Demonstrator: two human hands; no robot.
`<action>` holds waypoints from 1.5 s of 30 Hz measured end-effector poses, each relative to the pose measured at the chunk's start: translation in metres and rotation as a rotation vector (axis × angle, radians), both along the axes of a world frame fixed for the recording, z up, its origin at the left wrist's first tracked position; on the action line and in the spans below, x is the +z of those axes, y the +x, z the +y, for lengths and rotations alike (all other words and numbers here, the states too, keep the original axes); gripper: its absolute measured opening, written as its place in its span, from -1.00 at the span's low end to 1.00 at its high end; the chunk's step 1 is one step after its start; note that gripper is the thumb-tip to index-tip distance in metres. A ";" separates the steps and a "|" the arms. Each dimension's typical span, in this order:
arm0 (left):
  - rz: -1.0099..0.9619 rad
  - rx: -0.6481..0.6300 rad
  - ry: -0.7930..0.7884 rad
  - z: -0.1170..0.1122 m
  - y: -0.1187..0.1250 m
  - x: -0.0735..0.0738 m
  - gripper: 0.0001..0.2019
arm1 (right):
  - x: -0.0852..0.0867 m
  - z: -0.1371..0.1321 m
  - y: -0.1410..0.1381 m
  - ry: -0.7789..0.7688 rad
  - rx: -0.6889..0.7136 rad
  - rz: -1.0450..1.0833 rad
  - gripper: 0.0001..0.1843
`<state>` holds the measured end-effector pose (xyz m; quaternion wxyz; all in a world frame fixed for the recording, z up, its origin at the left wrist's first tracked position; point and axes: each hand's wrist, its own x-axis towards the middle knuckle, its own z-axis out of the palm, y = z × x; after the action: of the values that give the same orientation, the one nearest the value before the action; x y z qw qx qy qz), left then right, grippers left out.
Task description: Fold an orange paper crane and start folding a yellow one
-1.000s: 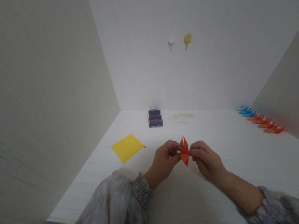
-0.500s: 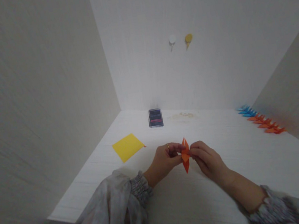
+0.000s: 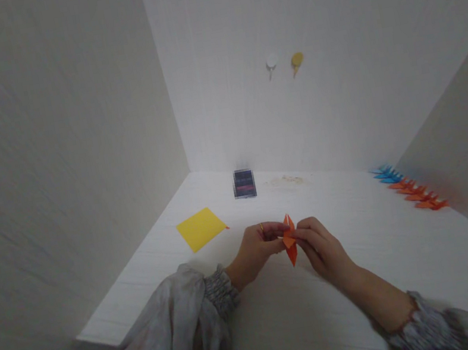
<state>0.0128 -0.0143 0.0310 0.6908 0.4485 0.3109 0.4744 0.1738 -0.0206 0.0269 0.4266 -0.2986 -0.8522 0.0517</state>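
Observation:
Between my two hands is an orange origami crane [image 3: 292, 252], its pointed ends aimed away from me and toward me. My left hand [image 3: 262, 250] pinches it from the left, a ring on one finger. From the right, the fingertips of my right hand [image 3: 323, 248] close on its middle part. The fingers hide some of its folds. Left of my hands lies a yellow paper sheet [image 3: 201, 229], flat on the white table [image 3: 282, 323], with a tiny orange bit at its right corner.
Along the right wall stands a row of folded paper cranes, blue ones [image 3: 388, 174] behind and orange ones [image 3: 421, 195] in front. A dark blurred rectangular thing [image 3: 243, 184] is by the back wall. A white hook [image 3: 271, 63] and a yellow hook [image 3: 297, 61] hang on that wall.
Both hands keep their hold on the orange crane. The right fingers have shifted slightly left over its middle, and its near tip sits a little higher in view.

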 end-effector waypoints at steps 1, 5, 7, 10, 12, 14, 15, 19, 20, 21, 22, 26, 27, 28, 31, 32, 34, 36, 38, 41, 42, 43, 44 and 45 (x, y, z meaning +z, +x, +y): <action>-0.008 -0.007 0.002 0.000 0.000 0.000 -0.67 | 0.000 0.000 0.001 -0.008 0.010 0.005 -0.75; 0.003 -0.011 0.018 0.000 0.001 -0.003 -0.66 | 0.000 -0.002 0.000 -0.039 -0.002 0.068 -0.80; 0.018 0.003 0.030 0.000 0.002 -0.005 -0.66 | -0.001 -0.002 -0.003 -0.068 -0.025 0.113 -0.83; 0.034 0.018 0.050 0.000 0.002 -0.005 -0.67 | -0.001 -0.002 -0.007 -0.121 -0.044 0.188 -0.87; 0.047 0.044 0.067 0.000 0.002 -0.005 -0.70 | -0.001 -0.001 -0.009 -0.186 -0.040 0.232 -0.90; 0.072 0.078 0.090 -0.001 0.001 -0.004 -0.73 | -0.001 -0.001 -0.010 -0.281 -0.022 0.290 -0.92; 0.087 0.090 0.102 -0.001 0.000 -0.004 -0.74 | -0.001 0.000 -0.011 -0.336 -0.009 0.331 -0.92; 0.151 0.096 0.126 0.000 -0.002 -0.003 -0.75 | -0.004 0.002 -0.013 -0.617 0.029 0.541 -0.88; 0.164 0.100 0.127 0.000 -0.002 -0.003 -0.75 | -0.005 0.002 -0.013 -0.686 0.025 0.578 -0.85; 0.173 0.102 0.127 0.000 -0.002 -0.004 -0.76 | -0.006 0.002 -0.013 -0.743 0.017 0.605 -0.83; 0.177 0.104 0.127 0.000 -0.002 -0.004 -0.77 | -0.006 0.002 -0.013 -0.782 0.008 0.622 -0.82; 0.162 0.083 0.137 0.001 -0.002 -0.004 -0.79 | -0.005 0.000 -0.013 -0.844 -0.020 0.661 -0.83; 0.168 0.085 0.141 0.001 -0.002 -0.004 -0.79 | -0.004 0.000 -0.013 -0.850 -0.021 0.670 -0.84; 0.180 0.093 0.144 0.001 -0.002 -0.004 -0.79 | -0.004 -0.001 -0.014 -0.854 -0.019 0.680 -0.84; 0.226 0.119 0.150 0.001 -0.003 -0.003 -0.78 | -0.003 -0.002 -0.016 -0.863 -0.018 0.717 -0.85; 0.232 0.123 0.152 0.001 -0.003 -0.003 -0.77 | -0.003 -0.002 -0.016 -0.869 -0.022 0.729 -0.85; 0.231 0.122 0.156 0.000 -0.003 -0.002 -0.76 | -0.003 -0.003 -0.017 -0.881 -0.034 0.748 -0.84; 0.226 0.118 0.160 0.000 -0.003 -0.001 -0.76 | -0.003 -0.004 -0.018 -0.892 -0.049 0.764 -0.83; 0.225 0.110 0.164 0.000 -0.003 -0.001 -0.76 | -0.002 -0.005 -0.019 -0.903 -0.062 0.774 -0.82; 0.230 0.099 0.163 0.000 -0.002 -0.002 -0.75 | -0.002 -0.006 -0.020 -0.911 -0.080 0.775 -0.82; 0.230 0.096 0.163 0.000 -0.002 -0.002 -0.74 | -0.002 -0.006 -0.020 -0.908 -0.088 0.772 -0.81; 0.229 0.095 0.162 0.000 -0.002 -0.003 -0.74 | -0.002 -0.006 -0.020 -0.904 -0.098 0.766 -0.81; 0.229 0.095 0.160 0.000 -0.002 -0.003 -0.74 | -0.003 -0.005 -0.020 -0.900 -0.109 0.760 -0.80; 0.230 0.094 0.158 0.000 -0.002 -0.003 -0.74 | -0.003 -0.005 -0.019 -0.898 -0.118 0.753 -0.80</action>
<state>0.0109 -0.0141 0.0278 0.5901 0.5380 0.3703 0.4746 0.1545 -0.0258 0.0238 0.5337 -0.4580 -0.5188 0.4860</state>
